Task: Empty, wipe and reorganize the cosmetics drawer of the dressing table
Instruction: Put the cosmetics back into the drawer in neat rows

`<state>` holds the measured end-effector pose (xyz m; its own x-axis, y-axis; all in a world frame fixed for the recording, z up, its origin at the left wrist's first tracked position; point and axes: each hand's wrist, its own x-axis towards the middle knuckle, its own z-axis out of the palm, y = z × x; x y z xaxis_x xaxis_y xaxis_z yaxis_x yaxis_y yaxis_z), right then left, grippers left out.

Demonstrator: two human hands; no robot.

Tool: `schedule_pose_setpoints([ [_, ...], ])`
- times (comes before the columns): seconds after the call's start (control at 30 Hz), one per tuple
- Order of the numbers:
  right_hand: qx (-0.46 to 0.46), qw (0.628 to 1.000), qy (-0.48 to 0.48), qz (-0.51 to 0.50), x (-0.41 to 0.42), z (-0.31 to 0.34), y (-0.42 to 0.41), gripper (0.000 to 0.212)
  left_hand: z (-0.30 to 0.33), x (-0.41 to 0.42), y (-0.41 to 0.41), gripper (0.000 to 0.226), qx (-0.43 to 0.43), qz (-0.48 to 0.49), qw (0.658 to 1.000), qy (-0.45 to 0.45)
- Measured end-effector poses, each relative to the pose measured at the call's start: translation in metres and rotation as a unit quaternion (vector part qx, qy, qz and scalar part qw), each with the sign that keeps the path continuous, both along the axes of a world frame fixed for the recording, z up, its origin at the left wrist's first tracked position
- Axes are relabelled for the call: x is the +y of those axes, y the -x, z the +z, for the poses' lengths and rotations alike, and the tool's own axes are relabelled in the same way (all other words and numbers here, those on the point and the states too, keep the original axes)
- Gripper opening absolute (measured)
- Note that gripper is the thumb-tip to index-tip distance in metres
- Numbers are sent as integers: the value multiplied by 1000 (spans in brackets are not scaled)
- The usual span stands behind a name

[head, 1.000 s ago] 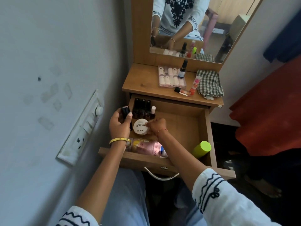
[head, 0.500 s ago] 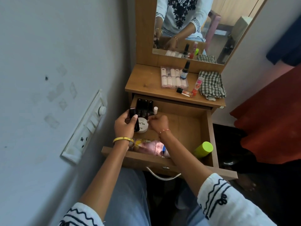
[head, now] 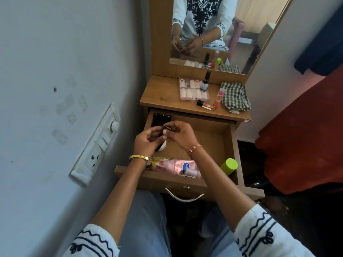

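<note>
Raised: small black bottle [head: 165, 131] | both hands pinch (upright, tilted)

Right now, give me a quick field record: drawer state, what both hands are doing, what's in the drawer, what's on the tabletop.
drawer: pulled open
left hand: grips a small dark bottle over the drawer
right hand: fingers pinch the same bottle's top end
drawer back left: row of dark bottles
drawer front: pink tube lying flat, green-capped container at right
under hands: white jar, mostly hidden
tabletop: clear case of pale tubes, dropper bottle, checked cloth
</note>
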<state>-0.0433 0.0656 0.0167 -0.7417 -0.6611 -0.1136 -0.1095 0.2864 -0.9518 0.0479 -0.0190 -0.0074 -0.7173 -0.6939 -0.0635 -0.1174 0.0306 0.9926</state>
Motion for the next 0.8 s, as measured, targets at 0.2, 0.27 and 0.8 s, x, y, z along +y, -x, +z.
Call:
schedule_pose_setpoints([
  [0.2, -138, 984, 87, -73, 23, -16, 6, 28, -8, -10, 1, 25, -24, 27, 995, -98],
  [0.27, -150, 980, 96, -85, 29, -24, 5, 30, -11, -11, 3, 22, -66, 0, 990, -124],
  [0.8, -196, 967, 113, -114, 40, -28, 2, 10, -5, -3, -1, 30, -48, -56, 989, -132],
])
